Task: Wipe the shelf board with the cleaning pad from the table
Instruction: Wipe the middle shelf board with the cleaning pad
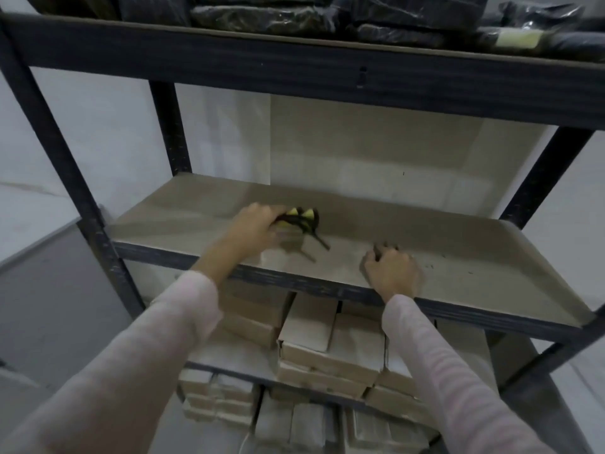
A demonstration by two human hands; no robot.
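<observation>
The beige shelf board (458, 244) spans the middle of a dark metal rack. My left hand (258, 224) rests on the board left of centre, shut on a yellow cleaning pad (302, 215) with black straps trailing to the right. The pad is blurred and partly hidden by my fingers. My right hand (393, 270) lies palm down near the board's front edge, fingers curled against the surface, holding nothing. Both arms wear pale pink sleeves.
Dark wrapped bundles (268, 14) fill the upper shelf. Stacked cardboard boxes (327, 348) sit on the lower shelves. Black uprights (62, 165) frame the rack, with a dark front beam (327, 290) under the board. A grey surface (49, 290) lies at left.
</observation>
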